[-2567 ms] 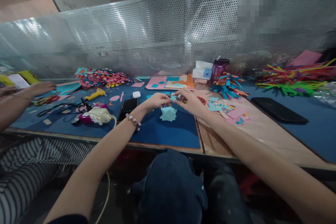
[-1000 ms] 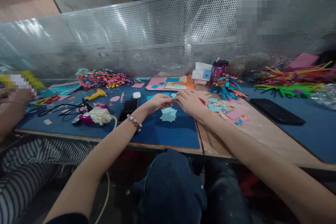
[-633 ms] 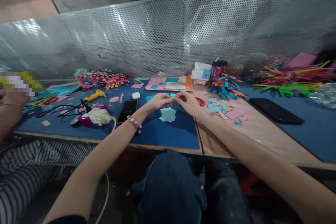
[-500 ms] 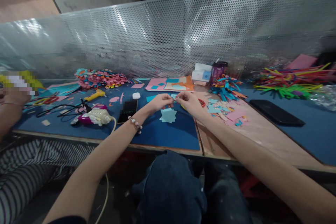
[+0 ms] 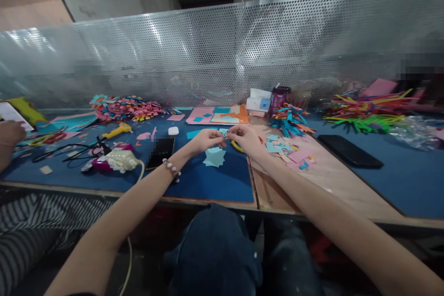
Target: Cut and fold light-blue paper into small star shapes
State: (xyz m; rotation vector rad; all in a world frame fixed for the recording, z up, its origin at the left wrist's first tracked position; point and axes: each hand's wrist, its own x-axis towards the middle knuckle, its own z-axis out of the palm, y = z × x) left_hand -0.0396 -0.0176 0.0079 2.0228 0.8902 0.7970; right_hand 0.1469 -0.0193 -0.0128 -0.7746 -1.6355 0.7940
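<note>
Between my fingertips is a small light-blue piece of paper (image 5: 224, 132), held just above the blue table mat. My left hand (image 5: 209, 139) pinches its left side, with a beaded bracelet on that wrist. From the other side my right hand (image 5: 242, 137) pinches the same piece. Just below my hands lies a stack of light-blue paper squares (image 5: 214, 157), fanned so its corners stick out like a star. Partly hidden behind my right hand is a yellow curved thing (image 5: 237, 147), perhaps a scissors handle.
Coloured paper sheets (image 5: 199, 116) and a white case (image 5: 173, 131) lie behind. Left are a phone (image 5: 161, 152), a power strip (image 5: 116, 159), a yellow glue gun (image 5: 117, 130) and a co-worker's hand (image 5: 10, 134). Right are paper scraps (image 5: 287, 150) and a black phone (image 5: 350, 151).
The view has shifted a little, so the table sits further left. My hands stay pinched on the light-blue piece. At far left, the co-worker's hand and phone have shifted toward the frame edge.
</note>
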